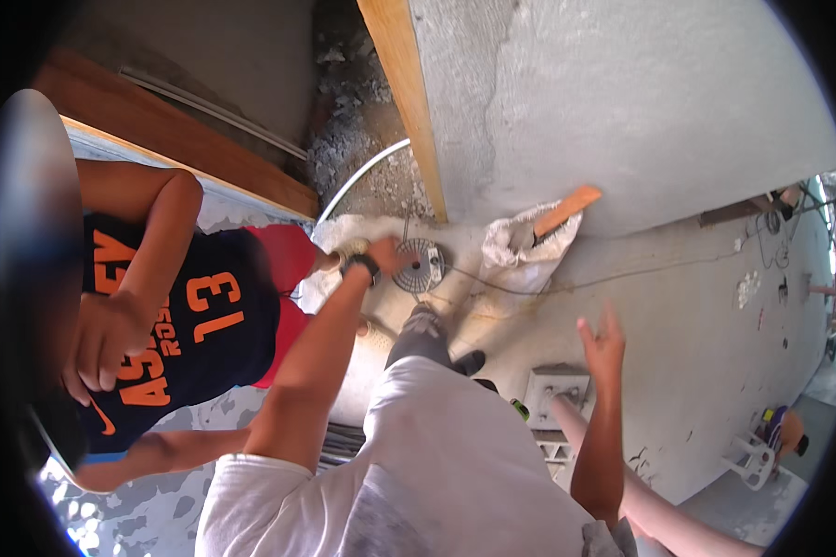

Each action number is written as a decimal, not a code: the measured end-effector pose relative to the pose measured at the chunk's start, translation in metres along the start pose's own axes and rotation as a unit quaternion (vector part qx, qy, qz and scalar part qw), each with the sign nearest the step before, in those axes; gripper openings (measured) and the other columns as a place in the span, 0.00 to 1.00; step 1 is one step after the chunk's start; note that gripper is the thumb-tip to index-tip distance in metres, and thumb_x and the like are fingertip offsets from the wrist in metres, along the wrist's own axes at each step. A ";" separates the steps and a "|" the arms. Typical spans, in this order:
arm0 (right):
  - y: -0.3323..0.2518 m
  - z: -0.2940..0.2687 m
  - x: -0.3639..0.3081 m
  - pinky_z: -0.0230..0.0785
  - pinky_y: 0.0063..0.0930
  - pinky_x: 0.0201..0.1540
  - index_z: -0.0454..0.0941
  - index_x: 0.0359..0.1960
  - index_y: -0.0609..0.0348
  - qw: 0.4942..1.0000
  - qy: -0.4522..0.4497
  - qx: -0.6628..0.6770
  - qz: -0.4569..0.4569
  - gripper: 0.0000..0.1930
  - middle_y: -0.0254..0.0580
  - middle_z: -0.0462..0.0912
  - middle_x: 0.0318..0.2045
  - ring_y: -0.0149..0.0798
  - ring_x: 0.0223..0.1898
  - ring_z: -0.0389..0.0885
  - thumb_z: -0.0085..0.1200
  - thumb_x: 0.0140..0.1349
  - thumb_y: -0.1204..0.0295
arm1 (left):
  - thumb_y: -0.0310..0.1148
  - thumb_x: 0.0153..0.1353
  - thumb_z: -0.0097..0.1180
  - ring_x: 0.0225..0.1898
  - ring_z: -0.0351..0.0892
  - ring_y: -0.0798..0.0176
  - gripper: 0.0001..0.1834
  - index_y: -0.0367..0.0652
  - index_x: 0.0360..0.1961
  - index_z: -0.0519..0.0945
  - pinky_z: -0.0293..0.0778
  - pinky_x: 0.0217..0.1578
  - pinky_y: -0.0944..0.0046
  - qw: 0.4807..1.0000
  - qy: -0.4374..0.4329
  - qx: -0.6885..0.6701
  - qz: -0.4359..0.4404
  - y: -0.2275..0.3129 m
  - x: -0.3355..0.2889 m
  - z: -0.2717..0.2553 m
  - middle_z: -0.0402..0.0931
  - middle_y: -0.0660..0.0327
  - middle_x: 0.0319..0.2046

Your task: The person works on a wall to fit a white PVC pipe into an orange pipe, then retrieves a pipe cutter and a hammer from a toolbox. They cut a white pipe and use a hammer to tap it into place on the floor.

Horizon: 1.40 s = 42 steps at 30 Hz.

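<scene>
If snagged, the cord (pixel 603 279) at right could tip the round grille (pixel 414 279) — I can't tell if the left hand (pixel 387 255) grips it; right hand (pixel 605 349) spread.

One white sack (pixel 529 271), one wooden piece (pixel 567 211) poking from it, one round slotted disc (pixel 419 266) left of it, one curved white pipe (pixel 356 175) farther left, one white chair (pixel 758 458) well to its right
</scene>
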State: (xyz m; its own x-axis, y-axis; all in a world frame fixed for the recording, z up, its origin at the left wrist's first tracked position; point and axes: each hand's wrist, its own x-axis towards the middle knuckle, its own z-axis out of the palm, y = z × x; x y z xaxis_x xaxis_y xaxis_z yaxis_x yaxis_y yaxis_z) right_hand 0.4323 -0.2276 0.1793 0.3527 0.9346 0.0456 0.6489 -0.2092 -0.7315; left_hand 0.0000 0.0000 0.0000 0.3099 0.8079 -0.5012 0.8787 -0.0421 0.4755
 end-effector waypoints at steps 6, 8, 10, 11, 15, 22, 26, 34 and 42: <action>-0.233 0.083 0.030 0.51 0.54 0.76 0.37 0.78 0.66 0.985 0.146 0.074 -0.057 0.67 0.74 0.36 0.77 0.65 0.79 0.39 0.78 0.49 0.51 | 0.63 0.56 0.67 0.58 0.80 0.43 0.48 0.37 0.67 0.72 0.74 0.60 0.53 0.982 -0.149 -0.014 -0.120 -0.124 -0.254 0.053 0.78 0.42 0.59; -0.263 0.099 0.044 0.50 0.55 0.76 0.29 0.78 0.67 0.982 0.181 0.025 -0.040 0.75 0.77 0.28 0.76 0.67 0.80 0.31 0.79 0.46 0.48 | 0.61 0.56 0.67 0.58 0.80 0.43 0.47 0.37 0.67 0.72 0.75 0.59 0.53 0.974 -0.177 -0.032 -0.137 -0.121 -0.286 0.071 0.78 0.42 0.58; -0.256 0.103 0.046 0.45 0.54 0.77 0.27 0.77 0.72 0.977 0.214 -0.017 -0.003 0.78 0.80 0.26 0.75 0.68 0.79 0.25 0.80 0.42 0.46 | 0.59 0.57 0.65 0.58 0.80 0.43 0.45 0.36 0.66 0.73 0.74 0.60 0.52 0.985 -0.116 -0.032 -0.126 -0.129 -0.299 0.075 0.80 0.42 0.56; -0.247 0.104 0.048 0.42 0.54 0.78 0.26 0.76 0.74 0.973 0.228 -0.034 0.012 0.80 0.81 0.25 0.75 0.69 0.78 0.22 0.81 0.41 0.45 | 0.59 0.57 0.63 0.58 0.80 0.43 0.43 0.37 0.65 0.74 0.73 0.62 0.52 0.988 -0.085 -0.026 -0.126 -0.134 -0.300 0.077 0.81 0.43 0.55; -0.206 0.097 0.057 0.47 0.56 0.77 0.25 0.76 0.73 0.962 0.250 -0.103 -0.039 0.77 0.76 0.24 0.76 0.65 0.79 0.24 0.82 0.44 0.53 | 0.51 0.64 0.60 0.58 0.80 0.42 0.34 0.38 0.63 0.75 0.74 0.61 0.50 0.976 -0.043 -0.082 -0.196 -0.142 -0.266 0.067 0.79 0.39 0.55; -0.232 0.112 0.063 0.57 0.55 0.74 0.17 0.76 0.62 0.976 0.213 0.049 0.023 0.75 0.67 0.32 0.78 0.56 0.79 0.40 0.80 0.48 0.68 | 0.41 0.66 0.57 0.58 0.78 0.38 0.27 0.42 0.63 0.75 0.74 0.59 0.45 0.981 0.086 -0.033 -0.170 -0.144 -0.170 0.004 0.73 0.40 0.60; -0.229 0.122 0.064 0.63 0.50 0.72 0.22 0.78 0.63 0.967 0.247 0.050 -0.038 0.69 0.65 0.38 0.78 0.57 0.75 0.54 0.76 0.52 0.74 | 0.39 0.65 0.57 0.55 0.79 0.41 0.27 0.42 0.64 0.73 0.76 0.55 0.47 0.972 0.206 -0.108 -0.041 -0.117 -0.101 -0.043 0.74 0.44 0.56; -0.198 0.196 0.060 0.67 0.43 0.62 0.48 0.66 0.63 0.991 0.081 -0.040 0.097 0.44 0.56 0.58 0.65 0.51 0.63 0.64 0.70 0.55 0.72 | 0.38 0.63 0.57 0.59 0.78 0.45 0.25 0.45 0.60 0.75 0.76 0.56 0.46 0.956 -0.066 0.203 0.199 -0.102 0.072 -0.094 0.76 0.47 0.58; -0.142 0.314 0.005 0.70 0.40 0.51 0.60 0.53 0.63 0.909 -0.002 0.023 0.416 0.29 0.52 0.68 0.52 0.47 0.51 0.71 0.65 0.56 0.70 | 0.40 0.62 0.62 0.52 0.84 0.45 0.24 0.43 0.57 0.81 0.79 0.51 0.50 0.960 -0.173 -0.001 0.219 -0.108 0.229 -0.242 0.83 0.48 0.49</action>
State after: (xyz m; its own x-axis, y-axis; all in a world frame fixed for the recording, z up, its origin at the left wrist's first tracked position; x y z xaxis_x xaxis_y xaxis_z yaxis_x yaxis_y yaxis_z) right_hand 0.1309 -0.1030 0.0698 0.7060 0.4589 -0.5394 0.1287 -0.8321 -0.5395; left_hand -0.1113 0.3317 0.0087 0.7518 0.4699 -0.4625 0.6361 -0.3324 0.6963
